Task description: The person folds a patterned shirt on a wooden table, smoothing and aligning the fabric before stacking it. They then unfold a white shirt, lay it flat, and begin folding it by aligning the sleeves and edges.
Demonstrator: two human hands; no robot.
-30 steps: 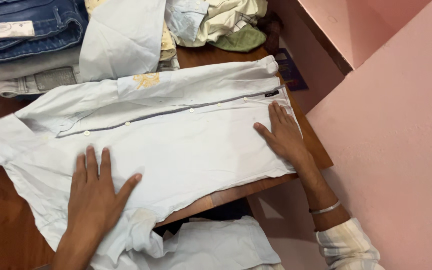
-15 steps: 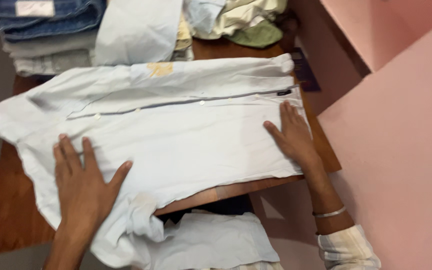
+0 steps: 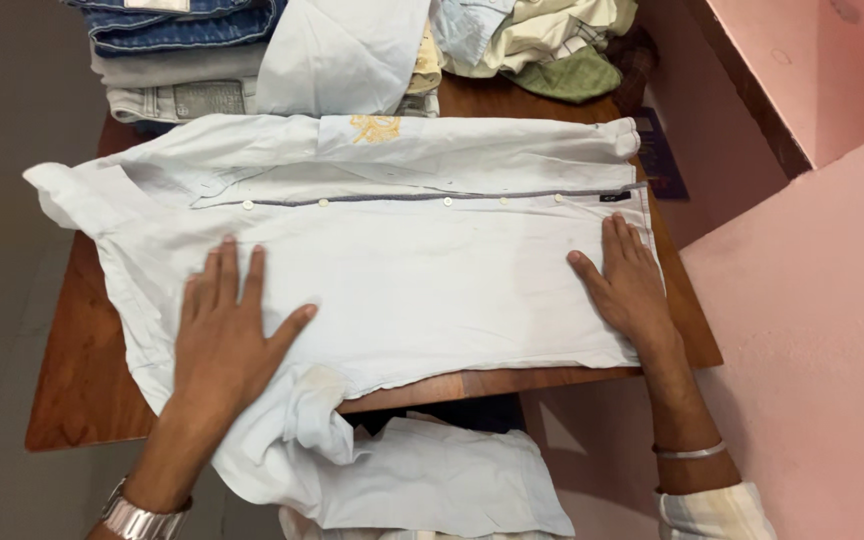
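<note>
Pale blue cotton covers most of the wooden table (image 3: 72, 400): a shirt (image 3: 422, 270) lies spread flat across it, buttoned front up, its row of small white buttons (image 3: 382, 201) running along a dark placket well beyond the fingertips of both hands. The left hand (image 3: 227, 335) rests palm down on the shirt's near left part, fingers spread a little apart and the thumb angled out to the side, gripping nothing. The right hand (image 3: 627, 285) lies flat on the shirt's right end, near the hem, fingers held close together and pointing away from the person, the thumb apart; it too only presses on the cloth. The collar (image 3: 102, 190) end lies past the left hand's fingers, out to the left, hanging a little over the table edge. A sleeve (image 3: 422, 480) drops off the near edge of the table, below the left hand's thumb. A yellowish stain (image 3: 376, 127) shows on the far fold, well ahead of the fingers. Beyond that, at the back of the table, sit folded jeans (image 3: 177, 25), a folded light shirt (image 3: 342, 55) and a heap of loose clothes (image 3: 542, 40). A metal watch (image 3: 137, 518) is on the left wrist, a thin bangle (image 3: 690, 452) on the right. A pink wall (image 3: 812, 330) stands just right of the right hand.
</note>
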